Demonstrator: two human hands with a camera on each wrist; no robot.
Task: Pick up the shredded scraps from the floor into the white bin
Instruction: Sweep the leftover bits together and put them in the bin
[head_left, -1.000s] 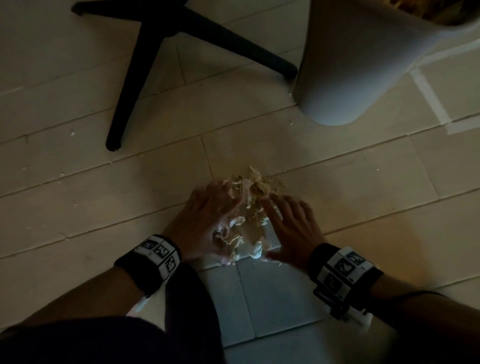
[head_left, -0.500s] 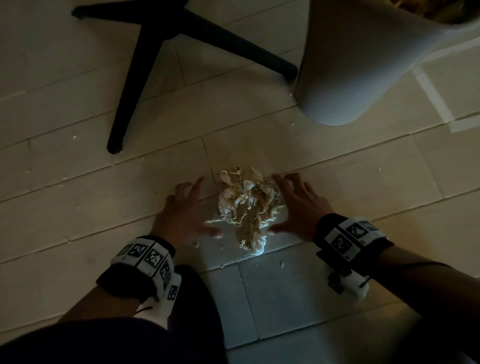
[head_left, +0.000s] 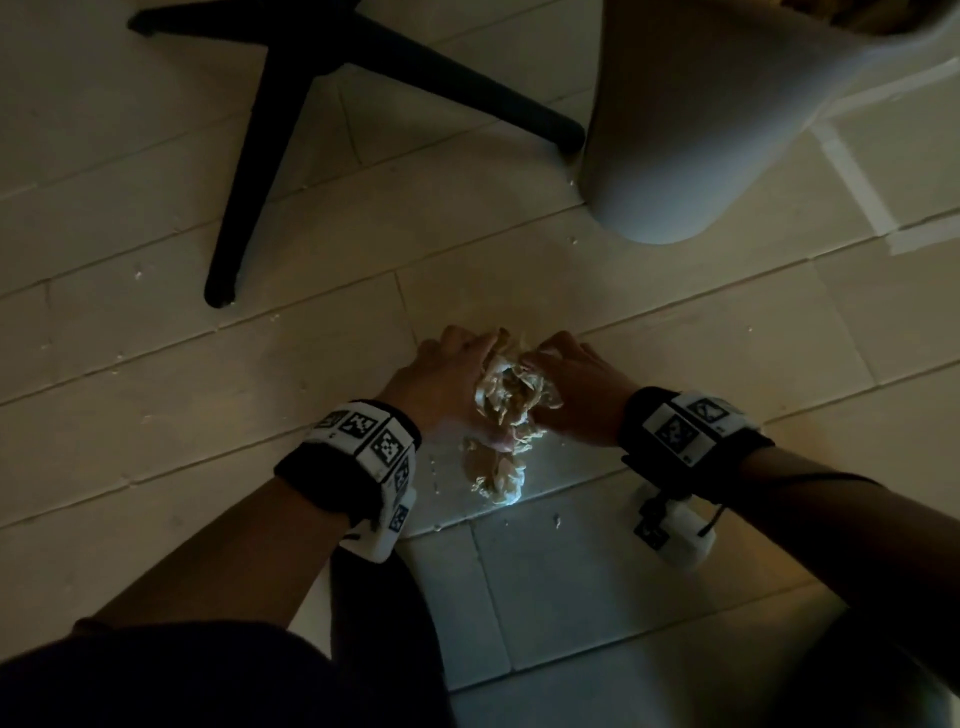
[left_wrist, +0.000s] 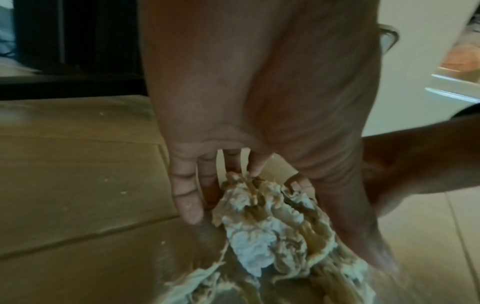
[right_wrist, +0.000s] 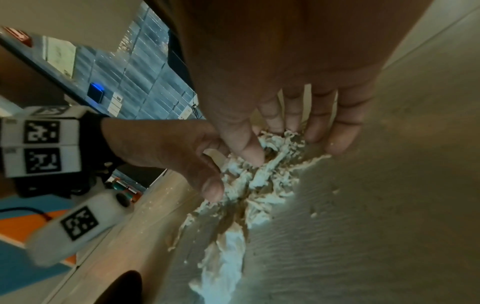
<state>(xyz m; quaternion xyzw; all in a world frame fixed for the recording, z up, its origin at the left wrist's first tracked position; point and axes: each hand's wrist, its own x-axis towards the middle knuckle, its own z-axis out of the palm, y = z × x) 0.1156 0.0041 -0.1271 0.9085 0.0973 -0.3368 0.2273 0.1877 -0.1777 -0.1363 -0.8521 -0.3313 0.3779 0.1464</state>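
Observation:
A heap of pale shredded scraps (head_left: 506, 400) lies on the floor in front of me. My left hand (head_left: 467, 358) cups its left side and my right hand (head_left: 550, 358) cups its right side, fingers curled over the far top and nearly meeting. In the left wrist view the left hand (left_wrist: 233, 185) holds the scraps (left_wrist: 272, 226) between fingers and thumb. The right wrist view shows the right hand (right_wrist: 283, 139) with thumb and fingers dug into the scraps (right_wrist: 259, 176). A tail of scraps (head_left: 498, 483) trails toward me outside both hands. The white bin (head_left: 701, 130) stands beyond, to the right.
Black chair legs (head_left: 260, 156) spread over the floor at the upper left, one ending beside the bin. Small crumbs (head_left: 557, 519) dot the pale planks around the heap. A white tape line (head_left: 852, 182) runs right of the bin. Grey tiles (head_left: 545, 582) lie near my knees.
Half a second ago both hands lay spread on the floor either side of the heap. They have since closed inward and squeezed the scraps into a tighter clump.

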